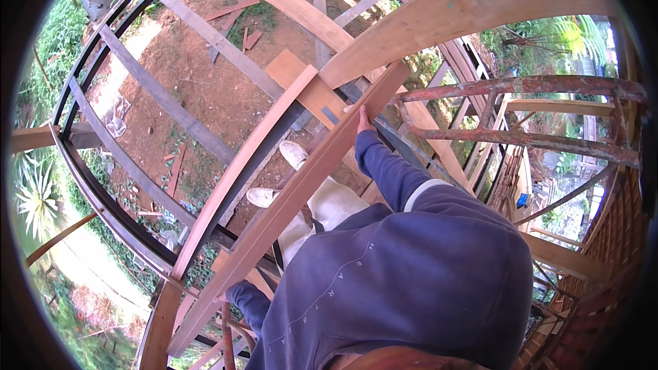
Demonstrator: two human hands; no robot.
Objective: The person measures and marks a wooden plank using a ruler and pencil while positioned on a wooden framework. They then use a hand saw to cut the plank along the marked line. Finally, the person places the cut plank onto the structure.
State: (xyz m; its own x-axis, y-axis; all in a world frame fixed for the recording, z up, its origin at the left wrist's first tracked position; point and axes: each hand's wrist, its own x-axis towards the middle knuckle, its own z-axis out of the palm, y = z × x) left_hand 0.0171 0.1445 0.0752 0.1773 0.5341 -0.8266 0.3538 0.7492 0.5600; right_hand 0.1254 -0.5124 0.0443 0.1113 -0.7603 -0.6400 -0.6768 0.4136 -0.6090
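A long reddish-brown wooden beam (295, 199) with a groove along its length runs diagonally in front of my body. My right hand (363, 120) is closed round it near its far right end. At the near left end my left hand (221, 297) grips its side, with most of the fingers hidden by the beam and sleeve. Beyond the beam, roughly parallel to it, lies a lighter, narrower plank (247, 168). A short orange-brown board (317, 96) with a dark grey patch sits close to my right hand.
Dark joists (168, 106) cross above red soil with scattered wood scraps. A wide curved timber (466, 17) spans the upper right. Rusty scaffold pipes (521, 138) stand on the right. My white shoes (293, 155) are between the timbers, high over the ground.
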